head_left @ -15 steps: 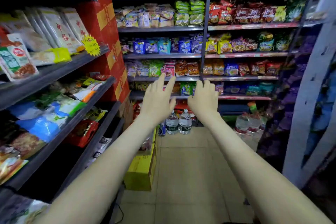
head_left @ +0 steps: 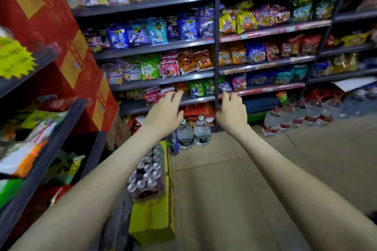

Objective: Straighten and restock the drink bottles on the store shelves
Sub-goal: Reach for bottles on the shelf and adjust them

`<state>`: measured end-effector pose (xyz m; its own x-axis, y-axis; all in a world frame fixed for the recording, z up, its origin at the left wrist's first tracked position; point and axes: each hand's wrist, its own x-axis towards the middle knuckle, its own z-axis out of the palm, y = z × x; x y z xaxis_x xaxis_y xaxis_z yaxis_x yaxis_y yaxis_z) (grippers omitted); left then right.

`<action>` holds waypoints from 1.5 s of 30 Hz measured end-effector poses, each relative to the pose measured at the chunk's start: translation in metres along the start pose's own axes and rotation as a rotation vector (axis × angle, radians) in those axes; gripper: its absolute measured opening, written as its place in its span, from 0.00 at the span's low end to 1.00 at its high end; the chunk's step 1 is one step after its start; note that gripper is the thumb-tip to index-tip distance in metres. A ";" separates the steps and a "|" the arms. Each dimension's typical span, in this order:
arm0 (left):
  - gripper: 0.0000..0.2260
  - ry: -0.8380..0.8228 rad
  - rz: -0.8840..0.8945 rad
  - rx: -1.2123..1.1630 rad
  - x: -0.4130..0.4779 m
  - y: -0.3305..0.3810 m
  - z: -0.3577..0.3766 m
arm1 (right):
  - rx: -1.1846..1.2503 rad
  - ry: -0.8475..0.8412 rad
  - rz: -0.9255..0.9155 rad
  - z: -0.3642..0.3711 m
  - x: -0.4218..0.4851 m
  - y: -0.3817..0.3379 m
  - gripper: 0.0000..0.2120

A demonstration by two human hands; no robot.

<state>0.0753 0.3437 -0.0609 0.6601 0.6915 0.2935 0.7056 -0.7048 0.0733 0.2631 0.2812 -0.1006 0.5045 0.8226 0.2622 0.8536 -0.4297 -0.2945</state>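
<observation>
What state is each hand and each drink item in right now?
left hand: open, fingers straight, holding nothing.
right hand: open, holding nothing.
green-label water bottles: two, upright, capped, side by side on the floor.
red-label water bottles: upright, in a row on the floor.
pack of cans: shrink-wrapped, resting on the yellow carton.

My left hand [head_left: 165, 112] fingers cover part of the red packets [head_left: 152, 96] behind them; below them, my forearm hides part of the can pack [head_left: 146, 173]. Right of my right hand [head_left: 232, 112] fingers, the bottle row [head_left: 295, 116] is blurred, its labels unreadable. Both forearms run off the lower edge.
</observation>
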 end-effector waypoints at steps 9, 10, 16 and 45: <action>0.25 -0.082 0.237 -0.188 0.247 0.078 0.119 | -0.076 0.067 0.236 0.039 0.184 0.135 0.27; 0.25 -0.071 0.273 -0.203 0.276 0.092 0.133 | -0.076 0.088 0.251 0.045 0.208 0.154 0.26; 0.25 -0.050 0.425 -0.275 0.460 0.185 0.187 | -0.102 0.206 0.339 0.035 0.343 0.272 0.26; 0.20 -0.012 1.412 -0.930 0.935 0.930 0.290 | -0.763 0.640 1.258 -0.251 0.524 0.918 0.25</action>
<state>1.4236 0.3805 0.0054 0.6018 -0.5168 0.6089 -0.7715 -0.5734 0.2758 1.3438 0.2240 -0.0026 0.7039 -0.3798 0.6003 -0.3627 -0.9188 -0.1559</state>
